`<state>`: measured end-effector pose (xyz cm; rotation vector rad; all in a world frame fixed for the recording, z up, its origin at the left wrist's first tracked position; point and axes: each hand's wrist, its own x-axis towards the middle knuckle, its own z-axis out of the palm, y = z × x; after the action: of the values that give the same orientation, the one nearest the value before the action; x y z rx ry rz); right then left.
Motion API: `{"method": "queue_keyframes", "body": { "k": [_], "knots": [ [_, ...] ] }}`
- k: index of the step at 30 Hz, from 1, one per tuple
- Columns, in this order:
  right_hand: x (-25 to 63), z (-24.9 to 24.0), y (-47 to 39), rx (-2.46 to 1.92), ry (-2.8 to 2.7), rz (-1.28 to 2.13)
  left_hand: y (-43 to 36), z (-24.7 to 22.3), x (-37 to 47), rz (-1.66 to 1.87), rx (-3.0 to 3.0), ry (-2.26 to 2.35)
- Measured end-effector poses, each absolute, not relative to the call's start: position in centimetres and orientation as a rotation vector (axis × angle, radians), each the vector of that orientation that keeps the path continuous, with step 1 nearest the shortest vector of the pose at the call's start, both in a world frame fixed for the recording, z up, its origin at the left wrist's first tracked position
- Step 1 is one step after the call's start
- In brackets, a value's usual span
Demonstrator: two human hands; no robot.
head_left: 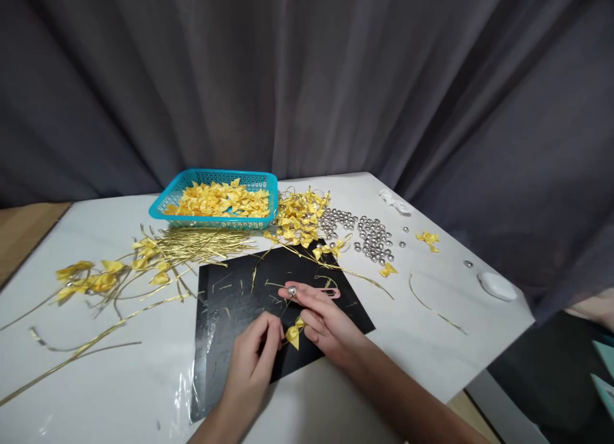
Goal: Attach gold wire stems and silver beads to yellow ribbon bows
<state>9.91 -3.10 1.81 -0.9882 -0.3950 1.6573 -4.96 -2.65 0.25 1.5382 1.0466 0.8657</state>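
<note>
The left hand [253,354] has its thumb and forefinger pinched narrow on a thin strand [284,310]; the right hand [333,321] holds a silver bead [291,292] at its extended fingertips. A yellow bow [293,336] sits between the hands, against the curled lower fingers of the right hand. Both hands are above a black mat [297,265], which lies on the white surface [119,386] toward its near edge. Short strand offcuts are scattered on the mat, and a pink tool [330,293] lies partly behind the right hand. A blue basket [213,221] of loose bows [220,199] stands at the far edge of the surface. A bundle of gold strands [206,242] lies just in front of it; a pile of wired bows [300,217] adjoins its right end. Loose silver beads [374,239] spread toward the right edge. A white oval object [497,286] rests near the right corner.
</note>
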Motion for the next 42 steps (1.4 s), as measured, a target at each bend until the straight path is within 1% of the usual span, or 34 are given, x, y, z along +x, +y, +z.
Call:
{"method": "queue_keyframes", "body": {
  "k": [8, 14, 22, 28, 34, 42],
  "knots": [
    [9.3, 2.3, -3.4, -0.972, -0.36, 1.735, -2.1, -0.2, -5.2, 0.812, 1.466, 1.008],
    [9.3, 1.9, -3.4, -0.967, -0.448, 1.699, -2.1, 0.2, -5.1, 0.804, 1.471, 1.019],
    [9.9, 1.8, -3.4, -1.024, -0.699, 1.574, -2.1, 0.4, -5.1, 0.808, 1.487, 1.035],
    [10.0, 1.4, -3.3, -1.049, -0.787, 1.557, -2.1, 0.3, -5.1, 0.8, 1.479, 1.024],
    [9.9, 1.2, -3.3, -1.08, -0.868, 1.49, -2.1, -0.2, -5.2, 0.854, 1.523, 0.991],
    [9.3, 0.8, -2.8, -1.141, -0.983, 1.51, -2.0, -0.2, -5.1, 0.868, 1.562, 0.934]
  ]
}}
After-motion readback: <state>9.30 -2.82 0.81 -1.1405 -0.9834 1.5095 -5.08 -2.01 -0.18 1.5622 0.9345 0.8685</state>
